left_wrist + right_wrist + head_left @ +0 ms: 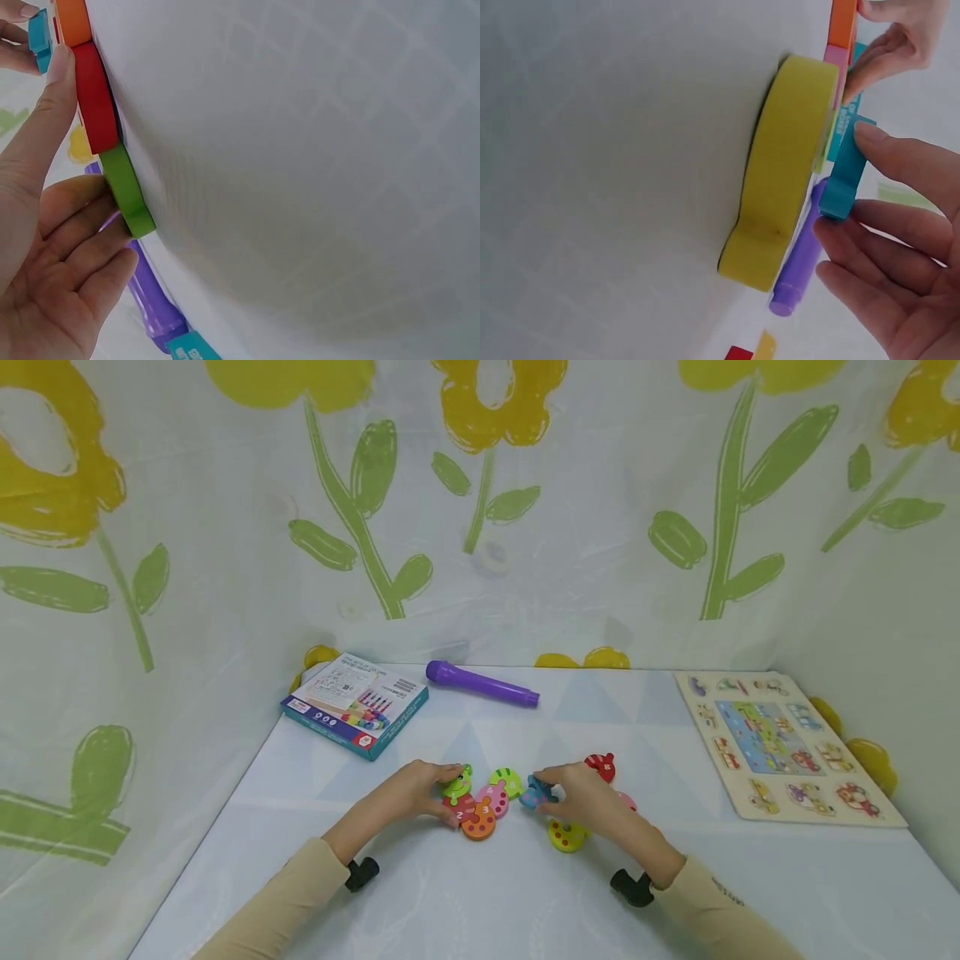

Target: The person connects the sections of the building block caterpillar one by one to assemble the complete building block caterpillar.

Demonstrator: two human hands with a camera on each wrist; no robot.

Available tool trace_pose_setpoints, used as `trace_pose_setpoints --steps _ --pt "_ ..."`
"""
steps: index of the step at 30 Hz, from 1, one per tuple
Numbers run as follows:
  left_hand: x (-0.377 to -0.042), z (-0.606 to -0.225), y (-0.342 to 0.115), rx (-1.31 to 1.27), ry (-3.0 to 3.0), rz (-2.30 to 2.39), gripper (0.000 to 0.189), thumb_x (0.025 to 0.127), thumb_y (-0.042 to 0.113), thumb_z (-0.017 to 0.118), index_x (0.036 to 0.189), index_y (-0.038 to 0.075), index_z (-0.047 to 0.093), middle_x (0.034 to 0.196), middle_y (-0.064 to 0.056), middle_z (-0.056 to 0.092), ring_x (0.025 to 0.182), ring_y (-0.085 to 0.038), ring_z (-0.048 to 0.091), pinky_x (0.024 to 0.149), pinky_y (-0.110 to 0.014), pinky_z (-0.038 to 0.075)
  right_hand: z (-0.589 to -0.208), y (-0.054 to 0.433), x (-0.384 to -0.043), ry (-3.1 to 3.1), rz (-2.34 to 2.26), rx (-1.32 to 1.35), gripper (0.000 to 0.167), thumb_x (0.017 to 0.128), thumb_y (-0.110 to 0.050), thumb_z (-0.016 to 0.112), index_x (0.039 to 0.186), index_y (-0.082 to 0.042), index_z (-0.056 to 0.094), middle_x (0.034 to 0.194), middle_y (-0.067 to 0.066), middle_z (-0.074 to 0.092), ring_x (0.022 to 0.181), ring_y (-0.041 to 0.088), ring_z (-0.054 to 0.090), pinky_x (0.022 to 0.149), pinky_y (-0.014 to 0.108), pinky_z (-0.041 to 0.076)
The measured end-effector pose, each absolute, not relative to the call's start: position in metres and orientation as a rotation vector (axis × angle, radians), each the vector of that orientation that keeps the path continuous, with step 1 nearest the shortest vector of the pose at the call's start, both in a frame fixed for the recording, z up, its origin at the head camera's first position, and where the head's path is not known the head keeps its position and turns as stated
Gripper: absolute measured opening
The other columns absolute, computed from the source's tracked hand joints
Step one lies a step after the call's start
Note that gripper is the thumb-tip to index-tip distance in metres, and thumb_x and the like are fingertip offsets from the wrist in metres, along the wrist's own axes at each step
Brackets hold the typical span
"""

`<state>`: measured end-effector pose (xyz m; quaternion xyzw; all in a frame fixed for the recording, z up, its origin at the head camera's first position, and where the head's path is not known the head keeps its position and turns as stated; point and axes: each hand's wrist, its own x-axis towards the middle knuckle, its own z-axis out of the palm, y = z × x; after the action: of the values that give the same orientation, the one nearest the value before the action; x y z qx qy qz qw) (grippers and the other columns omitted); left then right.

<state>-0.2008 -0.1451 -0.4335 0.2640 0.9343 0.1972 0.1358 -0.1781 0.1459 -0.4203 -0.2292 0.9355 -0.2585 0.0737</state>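
The head view shows your left hand [414,790] gripping the chain [478,824] at its left end, mid-table, thumb on the near side and fingers on the far, likely to keep the joined pieces from sliding. Your right thumb and fingertips pinch the blue piece [534,795] by its edges, raised just beside the chain's right end; that grip seems chosen for fine control. The yellow piece [564,837] lies below your right hand [588,792], probably within easy reach. The mic [483,684] sits near the table's [450,910] back edge.
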Motion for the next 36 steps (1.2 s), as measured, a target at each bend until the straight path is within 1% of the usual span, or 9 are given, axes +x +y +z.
trace_pose_setpoints --steps 9,13,15,23,27,30,36 --pt "-0.199 -0.432 -0.144 0.758 2.709 0.567 0.081 0.070 0.038 0.082 0.139 0.009 0.052 0.142 -0.005 0.050 0.133 -0.027 0.044 0.106 -0.041 0.040 -0.423 0.137 -0.177 2.846 -0.722 -0.627 0.049 0.078 -0.023 0.082 0.122 -0.007 0.068 0.117 0.009 0.068 0.112 0.026 0.062 0.079 0.032 0.057" --pt "-0.198 -0.430 -0.145 0.755 2.707 0.566 0.081 0.070 0.039 0.082 0.139 0.009 0.052 0.142 -0.005 0.050 0.132 -0.027 0.044 0.106 -0.041 0.040 -0.423 0.134 -0.177 2.854 -0.724 -0.612 0.049 0.078 -0.023 0.082 0.122 -0.007 0.068 0.118 0.010 0.068 0.113 0.028 0.062 0.073 0.029 0.058" --pt "-0.198 -0.430 -0.145 0.760 2.705 0.561 0.081 0.070 0.040 0.082 0.139 0.009 0.052 0.142 -0.005 0.050 0.132 -0.027 0.044 0.105 -0.041 0.041 -0.423 0.133 -0.177 2.850 -0.714 -0.620 0.049 0.078 -0.023 0.082 0.121 -0.007 0.068 0.118 0.011 0.067 0.112 0.028 0.062 0.072 0.028 0.058" --pt "-0.199 -0.431 -0.146 0.792 2.708 0.544 0.082 0.070 0.041 0.082 0.139 0.009 0.052 0.141 -0.006 0.050 0.131 -0.027 0.046 0.105 -0.040 0.041 -0.419 0.128 -0.181 2.829 -0.669 -0.647 0.047 0.078 -0.023 0.082 0.119 -0.005 0.069 0.117 0.013 0.068 0.110 0.026 0.063 0.078 0.030 0.058" --pt "-0.199 -0.431 -0.146 0.794 2.704 0.543 0.082 0.070 0.042 0.082 0.139 0.009 0.051 0.141 -0.005 0.050 0.131 -0.027 0.046 0.105 -0.041 0.041 -0.420 0.126 -0.182 2.832 -0.632 -0.634 0.046 0.078 -0.026 0.082 0.117 -0.005 0.070 0.113 0.012 0.069 0.104 0.024 0.066 0.075 0.028 0.058" --pt "-0.200 -0.431 -0.146 0.796 2.706 0.545 0.081 0.070 0.042 0.081 0.139 0.010 0.052 0.141 -0.005 0.050 0.131 -0.027 0.046 0.105 -0.041 0.041 -0.422 0.125 -0.183 2.836 -0.618 -0.640 0.045 0.077 -0.026 0.083 0.115 -0.005 0.071 0.110 0.012 0.070 0.100 0.023 0.067 0.075 0.028 0.058" --pt "-0.201 -0.431 -0.147 0.812 2.704 0.551 0.080 0.071 0.041 0.081 0.138 0.009 0.053 0.141 -0.005 0.051 0.131 -0.027 0.046 0.105 -0.041 0.041 -0.425 0.125 -0.186 2.812 -0.625 -0.641 0.046 0.077 -0.026 0.083 0.116 -0.005 0.071 0.111 0.012 0.070 0.100 0.023 0.067 0.077 0.030 0.058"
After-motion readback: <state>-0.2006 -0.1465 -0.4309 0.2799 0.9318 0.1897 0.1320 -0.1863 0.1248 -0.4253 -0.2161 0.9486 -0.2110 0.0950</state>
